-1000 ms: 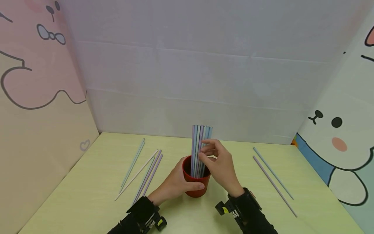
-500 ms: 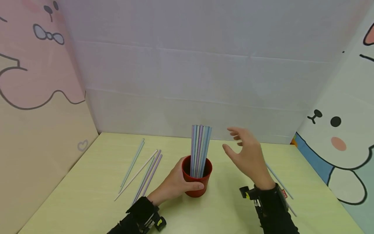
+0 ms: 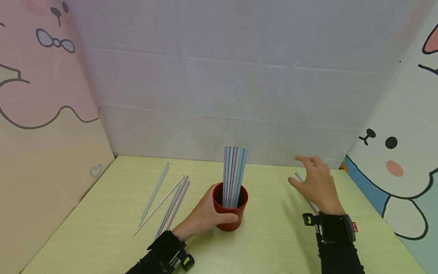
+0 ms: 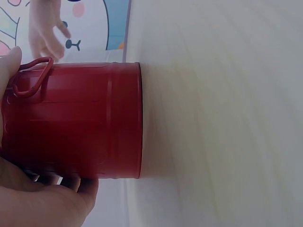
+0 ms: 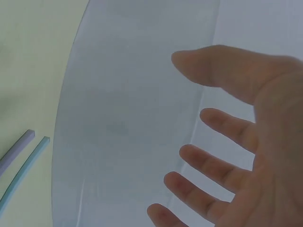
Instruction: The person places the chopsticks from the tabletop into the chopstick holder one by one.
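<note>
My left hand (image 3: 207,217) grips a red cup (image 3: 241,214), fingers around its far side and thumb across the front. In the left wrist view, the cup (image 4: 75,123) has a wire loop handle and its base is at the tabletop. A bundle of blue, purple and pale sticks (image 3: 234,175) stands upright inside, leaning against one side. My right hand (image 3: 318,188) is raised at the right with nothing in it, thumb and fingers spread apart. It partly covers sticks on the table; the right wrist view shows a purple stick (image 5: 16,151) and a blue stick (image 5: 24,171).
Left of the cup lie several loose sticks: pale teal ones (image 3: 154,194), a white one (image 3: 159,205) and purple ones (image 3: 178,205). A white back panel (image 3: 219,95) and printed side panels (image 3: 386,182) border the pale yellow table (image 3: 102,228).
My right hand has left the bundle in the cup and moved right, fingers spreading, to above the right-hand sticks. My left hand keeps holding the cup in place.
</note>
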Tool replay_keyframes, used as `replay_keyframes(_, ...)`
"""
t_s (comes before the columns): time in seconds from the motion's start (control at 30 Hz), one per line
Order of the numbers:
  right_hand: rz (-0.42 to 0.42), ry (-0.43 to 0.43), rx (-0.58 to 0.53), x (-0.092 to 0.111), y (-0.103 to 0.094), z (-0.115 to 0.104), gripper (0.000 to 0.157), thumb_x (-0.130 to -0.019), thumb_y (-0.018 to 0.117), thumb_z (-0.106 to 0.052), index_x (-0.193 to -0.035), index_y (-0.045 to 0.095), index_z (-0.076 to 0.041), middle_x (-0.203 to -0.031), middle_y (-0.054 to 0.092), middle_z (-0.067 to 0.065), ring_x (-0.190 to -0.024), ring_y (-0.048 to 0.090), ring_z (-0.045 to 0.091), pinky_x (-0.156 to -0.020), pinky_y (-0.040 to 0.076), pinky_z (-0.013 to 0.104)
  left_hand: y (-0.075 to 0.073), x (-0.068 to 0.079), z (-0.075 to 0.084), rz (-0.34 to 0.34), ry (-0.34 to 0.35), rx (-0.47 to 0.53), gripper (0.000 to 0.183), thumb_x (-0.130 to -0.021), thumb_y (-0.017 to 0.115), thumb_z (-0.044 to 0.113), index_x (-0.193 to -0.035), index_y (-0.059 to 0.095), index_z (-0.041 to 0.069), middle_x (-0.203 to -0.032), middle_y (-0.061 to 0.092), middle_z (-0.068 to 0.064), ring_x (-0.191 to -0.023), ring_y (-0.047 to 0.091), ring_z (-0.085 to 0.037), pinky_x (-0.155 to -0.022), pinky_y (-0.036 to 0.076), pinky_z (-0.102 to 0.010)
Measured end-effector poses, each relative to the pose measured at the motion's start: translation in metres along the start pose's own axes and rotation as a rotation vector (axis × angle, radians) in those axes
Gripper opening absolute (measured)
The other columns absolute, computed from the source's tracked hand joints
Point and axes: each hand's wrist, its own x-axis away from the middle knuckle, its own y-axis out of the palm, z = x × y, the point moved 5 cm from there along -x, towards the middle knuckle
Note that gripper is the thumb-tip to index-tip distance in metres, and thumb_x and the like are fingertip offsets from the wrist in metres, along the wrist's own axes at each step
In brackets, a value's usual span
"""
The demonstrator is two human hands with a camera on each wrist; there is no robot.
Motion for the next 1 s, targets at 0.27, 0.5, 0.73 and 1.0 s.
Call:
replay_keyframes(0.27, -0.098, 0.111, 0.033, 0.012, 0.04, 0.058, 0.079, -0.08, 0.069, -0.056, -0.146, 0.033, -0.03, -0.137, 0.033, 0.021, -0.111, 0.033, 0.049, -0.073, 0.037, 0.063, 0.0, 0.004, 0.013, -0.007, -0.008, -0.003, 0.088, -0.073, 0.084, 0.023, -0.141, 0.03, 0.012, -0.133, 0.045, -0.005, -0.116, 0.048, -0.024, -0.092, 0.044, -0.043)
replay_keyframes(0.5, -0.306, 0.228, -0.046, 0.024, -0.002, -0.004, 0.068, -0.083, 0.071, -0.029, -0.136, 0.041, 0.0, -0.124, 0.034, 0.038, -0.101, 0.036, 0.057, -0.065, 0.044, 0.059, 0.0, -0.003, -0.013, 0.005, -0.01, -0.02, 0.088, -0.071, 0.084, 0.034, -0.141, 0.031, 0.023, -0.131, 0.046, 0.006, -0.114, 0.048, -0.015, -0.091, 0.045, -0.041)
replay_keyframes(0.73, -0.388, 0.28, -0.028, 0.031, 0.011, 0.006, 0.062, -0.08, 0.071, -0.023, -0.129, 0.044, 0.005, -0.111, 0.041, 0.036, -0.085, 0.044, 0.047, -0.057, 0.044, 0.049, -0.001, -0.004, -0.016, 0.006, -0.009, -0.013, 0.088, -0.071, 0.084, 0.034, -0.14, 0.031, 0.025, -0.13, 0.046, 0.007, -0.114, 0.048, -0.014, -0.091, 0.045, -0.041)
replay_keyframes(1.0, -0.466, 0.335, -0.025, 0.035, 0.017, 0.012, 0.056, -0.078, 0.068, -0.017, -0.123, 0.049, 0.01, -0.098, 0.048, 0.029, -0.076, 0.047, 0.037, -0.057, 0.045, 0.045, 0.0, -0.004, -0.015, 0.005, 0.004, -0.012, 0.088, -0.071, 0.084, 0.032, -0.141, 0.03, 0.026, -0.131, 0.046, 0.007, -0.115, 0.048, -0.015, -0.091, 0.045, -0.042)
